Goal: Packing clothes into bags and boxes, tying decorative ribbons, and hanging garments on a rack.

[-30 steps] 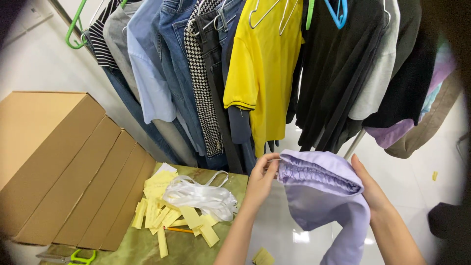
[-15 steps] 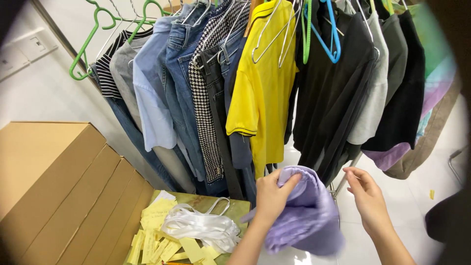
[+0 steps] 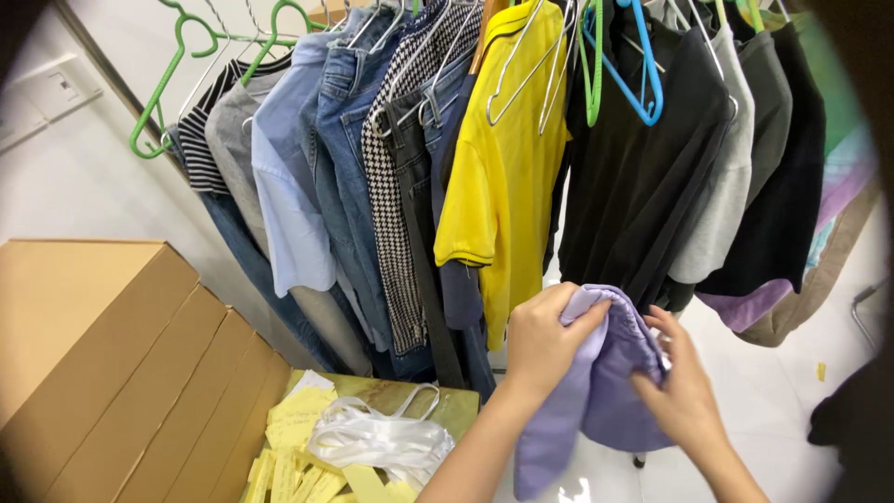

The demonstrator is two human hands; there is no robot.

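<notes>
Both hands meet low in the view, at about five o'clock from centre, on a lilac garment. The left hand grips the garment's upper edge, fingers curled together over the cloth with the thumb pressed against it. The right hand sits just at three o'clock of the left, its fingers bent and lightly parted, the tips pinching the gathered waistband (how firmly the thumb bears I cannot tell). The garment hangs down between the two forearms, bunched, its lower end trailing toward six o'clock above the pale floor.

At twelve o'clock of the hands hangs a yellow shirt, with a black top at its three o'clock side and jeans at its nine o'clock. Green hangers sit at the rail's far nine o'clock end, a blue hanger near one o'clock.

At eight o'clock of the hands, white hangers lie on yellow slips atop a green table. Cardboard boxes fill the nine o'clock side.
</notes>
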